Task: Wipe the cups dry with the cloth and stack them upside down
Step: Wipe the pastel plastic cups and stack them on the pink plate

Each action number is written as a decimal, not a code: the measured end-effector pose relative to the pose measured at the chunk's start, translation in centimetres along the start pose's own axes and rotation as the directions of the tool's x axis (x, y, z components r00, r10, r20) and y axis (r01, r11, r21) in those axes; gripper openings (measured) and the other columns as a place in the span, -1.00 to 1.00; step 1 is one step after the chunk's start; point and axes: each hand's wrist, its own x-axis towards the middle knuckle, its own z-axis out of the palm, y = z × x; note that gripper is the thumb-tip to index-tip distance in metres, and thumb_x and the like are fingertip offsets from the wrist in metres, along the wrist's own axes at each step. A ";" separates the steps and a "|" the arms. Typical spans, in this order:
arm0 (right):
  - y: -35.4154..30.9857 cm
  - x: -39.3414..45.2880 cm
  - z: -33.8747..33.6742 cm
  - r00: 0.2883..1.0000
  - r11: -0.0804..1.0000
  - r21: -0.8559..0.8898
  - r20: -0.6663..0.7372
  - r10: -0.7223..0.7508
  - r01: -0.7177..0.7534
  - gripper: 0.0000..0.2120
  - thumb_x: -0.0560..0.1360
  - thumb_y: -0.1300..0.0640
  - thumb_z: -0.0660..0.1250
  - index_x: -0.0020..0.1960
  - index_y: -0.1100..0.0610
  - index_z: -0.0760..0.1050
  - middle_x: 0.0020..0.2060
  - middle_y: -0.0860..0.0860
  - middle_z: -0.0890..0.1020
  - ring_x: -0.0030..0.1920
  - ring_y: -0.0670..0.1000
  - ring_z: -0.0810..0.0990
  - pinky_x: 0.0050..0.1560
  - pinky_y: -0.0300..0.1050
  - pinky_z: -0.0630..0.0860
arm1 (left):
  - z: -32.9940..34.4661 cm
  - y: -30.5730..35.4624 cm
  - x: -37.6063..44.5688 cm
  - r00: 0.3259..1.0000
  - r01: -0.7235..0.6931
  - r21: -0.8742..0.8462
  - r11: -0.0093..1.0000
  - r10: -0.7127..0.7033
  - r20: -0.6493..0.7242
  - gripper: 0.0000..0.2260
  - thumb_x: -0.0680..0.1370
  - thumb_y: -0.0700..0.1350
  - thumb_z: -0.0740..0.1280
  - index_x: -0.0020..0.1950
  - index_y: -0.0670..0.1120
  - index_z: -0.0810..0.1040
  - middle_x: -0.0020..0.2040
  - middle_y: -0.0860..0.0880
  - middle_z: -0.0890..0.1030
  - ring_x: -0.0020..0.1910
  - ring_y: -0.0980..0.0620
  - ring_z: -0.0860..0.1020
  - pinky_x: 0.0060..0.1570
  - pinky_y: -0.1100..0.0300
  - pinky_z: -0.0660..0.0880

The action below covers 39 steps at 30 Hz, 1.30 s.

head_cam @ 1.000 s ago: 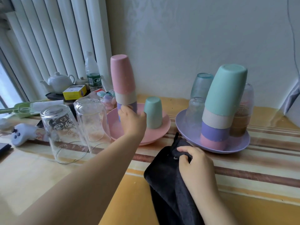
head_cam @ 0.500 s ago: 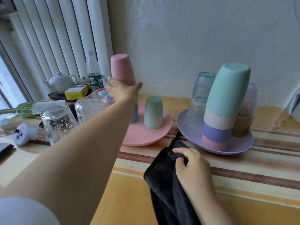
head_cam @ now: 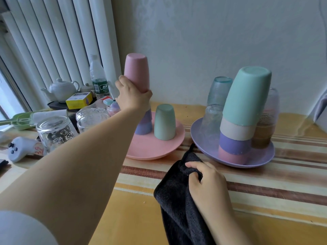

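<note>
A lived-in home room, likely a dining corner: a table [head_cam: 265, 183] under a striped cloth stands against a plain wall. At ten o'clock, a white radiator [head_cam: 58, 41], a teapot [head_cam: 61, 89], a water bottle [head_cam: 98, 78] and a game controller [head_cam: 19, 147] crowd the window side.

Soft daylight enters from the left, shadows faint, edges bowed by the wide lens, focus slightly soft.

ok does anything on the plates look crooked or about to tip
Yes. The four-cup stack on the purple plate leans: its green top cup tilts right towards the clear glasses behind it. The left hand grips the pink cup topping the stack on the pink plate, which stands straighter.
</note>
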 end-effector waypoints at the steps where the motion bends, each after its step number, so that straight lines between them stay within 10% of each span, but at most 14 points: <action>1: 0.0 0.0 0.0 1.000 1.000 -0.001 -0.001 0.002 -0.002 -0.66 0.37 0.40 0.24 -0.04 0.08 0.65 -0.09 -0.03 0.65 -0.10 0.04 0.57 -0.14 -0.35 0.27 | -0.1 0.1 0.1 1.000 -0.013 0.021 1.000 0.012 0.010 -0.37 0.41 0.01 0.44 0.33 -0.22 0.24 0.28 -0.17 0.34 0.11 -0.25 0.52 0.12 -0.07 0.45; 14: -0.1 0.0 0.0 1.000 1.000 -0.007 0.002 -0.002 0.002 -0.66 0.37 0.40 0.24 -0.04 0.08 0.64 -0.08 -0.03 0.65 -0.05 0.02 0.57 -0.11 -0.42 0.24 | -0.8 0.3 1.5 0.996 -0.085 -0.219 0.972 0.078 -0.040 -0.30 0.37 0.04 0.48 0.36 -0.21 0.25 0.31 -0.15 0.37 0.20 -0.19 0.45 0.31 -0.14 0.33; 21: 0.0 -0.1 0.0 1.000 1.000 -0.001 -0.006 0.000 0.000 -0.66 0.37 0.40 0.23 -0.03 0.08 0.64 -0.08 -0.02 0.65 -0.03 0.02 0.58 -0.10 -0.42 0.24 | -2.4 3.9 0.2 0.985 -0.160 -0.365 0.917 0.127 -0.112 -0.27 0.37 -0.01 0.49 0.43 -0.18 0.24 0.27 -0.14 0.34 0.21 -0.11 0.40 0.11 0.20 0.34; 28: 0.0 0.1 -0.6 0.997 0.980 0.189 -0.035 0.071 -0.063 -0.65 0.43 0.39 0.22 0.04 0.06 0.61 0.01 -0.07 0.65 0.09 -0.04 0.57 0.01 -0.43 0.29 | -5.7 2.1 -10.8 0.938 0.081 -0.477 0.875 0.095 0.333 -0.31 0.22 0.09 0.51 0.28 -0.01 0.36 0.09 -0.03 0.54 0.03 0.00 0.55 -0.01 0.12 0.52; 33: -0.8 0.5 -1.9 0.953 0.833 0.545 -0.196 0.232 -0.091 -0.55 0.56 0.20 0.22 0.42 0.04 0.24 0.34 -0.08 0.39 0.36 -0.12 0.34 0.29 -0.33 0.23 | -8.4 -1.9 -17.5 0.836 0.367 -0.506 0.780 -0.038 0.547 -0.44 0.14 0.11 0.49 0.08 0.07 0.42 0.01 0.02 0.57 -0.13 0.16 0.59 -0.33 0.40 0.48; 39: -4.0 -1.6 -1.5 0.985 0.778 0.603 -0.100 -0.143 0.174 -0.65 0.57 -0.04 0.11 0.34 -0.24 0.21 0.40 -0.30 0.25 0.39 -0.39 0.13 0.30 -0.55 0.09 | -8.1 -3.4 -19.7 0.791 0.348 -0.524 0.778 0.057 0.609 -0.44 0.12 0.18 0.46 0.10 0.12 0.55 -0.06 0.06 0.69 -0.09 0.10 0.65 -0.12 0.17 0.56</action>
